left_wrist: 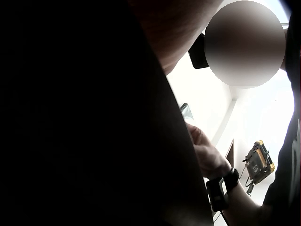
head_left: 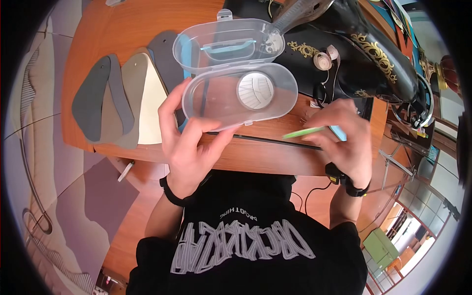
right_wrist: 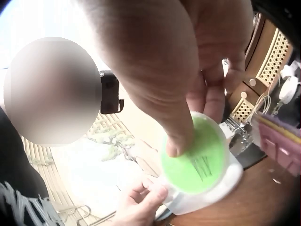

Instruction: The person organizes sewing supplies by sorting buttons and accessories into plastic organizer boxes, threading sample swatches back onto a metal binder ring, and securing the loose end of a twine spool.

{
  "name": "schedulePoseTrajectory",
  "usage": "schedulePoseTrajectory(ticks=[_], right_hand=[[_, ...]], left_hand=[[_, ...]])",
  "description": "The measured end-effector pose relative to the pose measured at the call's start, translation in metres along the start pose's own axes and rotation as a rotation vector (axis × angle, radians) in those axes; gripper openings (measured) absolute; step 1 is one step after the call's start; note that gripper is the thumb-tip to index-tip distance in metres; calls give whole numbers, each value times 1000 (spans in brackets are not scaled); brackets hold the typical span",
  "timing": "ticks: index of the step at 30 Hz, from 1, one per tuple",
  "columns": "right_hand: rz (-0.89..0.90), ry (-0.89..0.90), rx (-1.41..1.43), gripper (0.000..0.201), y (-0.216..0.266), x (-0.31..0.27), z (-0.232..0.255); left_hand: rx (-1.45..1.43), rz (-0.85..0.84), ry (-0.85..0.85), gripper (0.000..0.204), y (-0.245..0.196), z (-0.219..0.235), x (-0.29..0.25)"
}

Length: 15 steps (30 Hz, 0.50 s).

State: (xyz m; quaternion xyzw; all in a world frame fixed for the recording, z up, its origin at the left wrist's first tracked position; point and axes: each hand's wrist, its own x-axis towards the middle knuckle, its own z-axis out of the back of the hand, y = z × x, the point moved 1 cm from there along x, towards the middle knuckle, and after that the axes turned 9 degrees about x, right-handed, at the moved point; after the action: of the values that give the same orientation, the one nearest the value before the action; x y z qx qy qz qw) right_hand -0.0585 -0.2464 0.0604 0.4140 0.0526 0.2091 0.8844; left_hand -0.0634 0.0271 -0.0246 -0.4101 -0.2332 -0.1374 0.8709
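Note:
My left hand holds a clear oval plastic box by its near left rim, thumb and fingers at the edge. The hinged lid, with a light blue handle, is folded back away from me. Inside the box lies a round white disc with thin lines fanned across it. To the right, my right hand pinches a round green needle case, seen nearly edge-on from the head. Several thin dark needles show on its green face in the right wrist view. The left wrist view is mostly dark.
A black sewing machine with gold ornament stands at the back right. Near it lies a rolled tape measure. Grey and cream flat pattern pieces lie left on the wooden table. A cable hangs below the table's front edge.

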Motion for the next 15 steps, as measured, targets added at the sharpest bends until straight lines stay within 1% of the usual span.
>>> schedulePoseTrajectory(ticks=[1, 2, 3, 5, 6, 7, 9, 11, 13, 14, 15], right_hand=[[5, -102, 61, 23, 1, 0, 3], [57, -175, 144, 20, -2, 4, 3], [59, -180, 141, 20, 4, 11, 1], [-135, -288, 265, 19, 21, 31, -6], [-82, -254, 202, 20, 18, 39, -9], [-81, -255, 202, 20, 17, 46, -12], [-73, -116, 79, 22, 16, 58, -20], [-61, -133, 60, 20, 14, 62, -27], [-26, -194, -103, 19, 17, 64, -27], [-27, -192, -103, 19, 16, 62, -26], [-19, -254, -136, 20, 15, 59, -24]], left_hand=[[1, -1, 0, 32, 0, 0, 0], [5, -7, -7, 32, 0, 0, 0], [8, -14, -15, 32, 0, -1, 1], [12, -19, -9, 32, 1, -1, -1], [18, -19, -3, 33, 1, 0, -1], [18, -21, -3, 33, 1, 1, -1], [21, -26, 2, 33, 1, 1, -1], [18, -25, 2, 33, 0, 1, -1], [16, -21, 3, 33, 0, 1, -1], [18, -24, 3, 34, 1, 1, -1], [19, -26, 3, 34, 1, 1, -1]])
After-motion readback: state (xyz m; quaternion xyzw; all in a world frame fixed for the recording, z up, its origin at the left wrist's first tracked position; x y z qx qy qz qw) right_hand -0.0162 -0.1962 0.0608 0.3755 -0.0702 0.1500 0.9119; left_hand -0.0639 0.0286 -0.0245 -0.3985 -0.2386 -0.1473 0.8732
